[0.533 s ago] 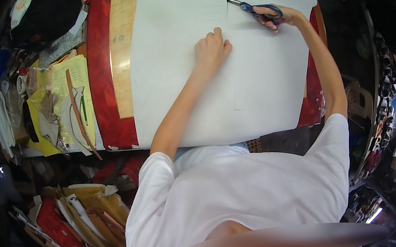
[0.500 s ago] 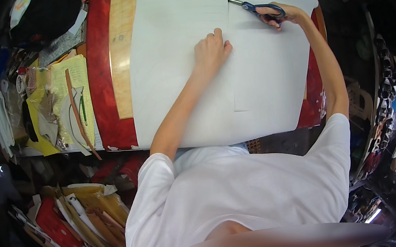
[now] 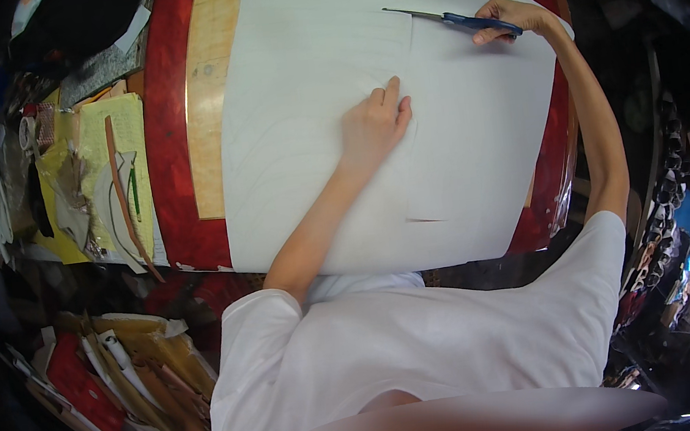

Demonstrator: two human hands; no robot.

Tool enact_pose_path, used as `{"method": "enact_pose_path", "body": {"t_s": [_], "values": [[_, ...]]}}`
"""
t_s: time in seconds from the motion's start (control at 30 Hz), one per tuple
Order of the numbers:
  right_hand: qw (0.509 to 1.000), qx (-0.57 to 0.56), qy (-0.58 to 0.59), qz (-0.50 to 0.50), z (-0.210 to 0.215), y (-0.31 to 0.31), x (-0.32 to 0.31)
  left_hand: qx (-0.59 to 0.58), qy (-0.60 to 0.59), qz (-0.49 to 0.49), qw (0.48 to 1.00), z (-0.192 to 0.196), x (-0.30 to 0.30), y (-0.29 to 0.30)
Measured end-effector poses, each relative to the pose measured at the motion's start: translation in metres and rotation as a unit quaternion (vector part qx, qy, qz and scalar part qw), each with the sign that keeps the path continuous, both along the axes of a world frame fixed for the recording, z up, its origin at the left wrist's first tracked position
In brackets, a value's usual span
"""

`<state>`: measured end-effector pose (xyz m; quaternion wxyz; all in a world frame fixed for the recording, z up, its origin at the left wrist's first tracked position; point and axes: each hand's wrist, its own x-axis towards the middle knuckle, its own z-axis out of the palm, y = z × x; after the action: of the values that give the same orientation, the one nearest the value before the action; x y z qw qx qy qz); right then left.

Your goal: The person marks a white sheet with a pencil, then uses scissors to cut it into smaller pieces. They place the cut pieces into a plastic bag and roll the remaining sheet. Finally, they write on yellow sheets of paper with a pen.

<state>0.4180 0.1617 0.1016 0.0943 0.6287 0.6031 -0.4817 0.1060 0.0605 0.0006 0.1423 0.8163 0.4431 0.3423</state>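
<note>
A large white sheet (image 3: 296, 161), paper or thin material, covers most of the table before me. My right hand (image 3: 505, 18) grips blue-handled scissors (image 3: 466, 20) at the far right, their blades lying nearly together and pointing left over the sheet. Just by the blades a thin cut line runs toward me in the sheet. A short slit with a dark reddish gap shows nearer my body. Resting on the sheet left of the cut line is my left hand (image 3: 373, 123), forefinger and thumb stretched out, other fingers partly curled, nothing in it.
The wooden table (image 3: 208, 137) has a red border (image 3: 167, 150). At left lie a yellow pad (image 3: 93, 133), a brown strip (image 3: 114, 157) and curved pale pieces. Envelopes and folders (image 3: 117, 378) stack below left. Cluttered goods hang at right.
The scissors' blades have come together and the handles have turned edge-on. The whole view has shifted, with the sheet sitting a little lower. My left hand still rests on the sheet.
</note>
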Motion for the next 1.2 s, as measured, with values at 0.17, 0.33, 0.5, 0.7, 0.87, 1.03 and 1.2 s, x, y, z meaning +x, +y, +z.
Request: {"method": "enact_pose_path", "body": {"t_s": [0.17,0.33,0.5,0.7,0.87,1.03,1.2], "values": [[0.998,-0.031,0.05,-0.008,-0.012,0.011,-0.011,0.002,-0.005,0.002,1.0,0.0,0.0,0.0],[0.997,-0.029,0.067,-0.003,-0.021,0.026,-0.029,-0.003,-0.014,0.001,1.0,0.001,-0.001,0.0],[0.999,-0.027,0.033,0.025,-0.014,0.035,-0.033,-0.009,-0.026,-0.004,1.0,0.001,-0.002,0.0],[0.998,-0.026,0.038,0.031,-0.014,0.036,-0.034,-0.023,-0.04,-0.007,0.999,0.0,-0.002,0.0],[0.994,-0.019,0.106,0.028,-0.028,0.048,-0.053,-0.034,-0.038,-0.013,0.999,-0.001,-0.003,-0.001],[0.996,-0.022,0.073,0.042,-0.024,0.057,-0.07,-0.051,-0.037,-0.013,0.998,-0.001,-0.003,-0.002],[0.994,-0.035,0.072,0.068,-0.018,0.058,-0.076,-0.055,-0.037,-0.018,0.998,-0.002,-0.003,-0.002]]}}
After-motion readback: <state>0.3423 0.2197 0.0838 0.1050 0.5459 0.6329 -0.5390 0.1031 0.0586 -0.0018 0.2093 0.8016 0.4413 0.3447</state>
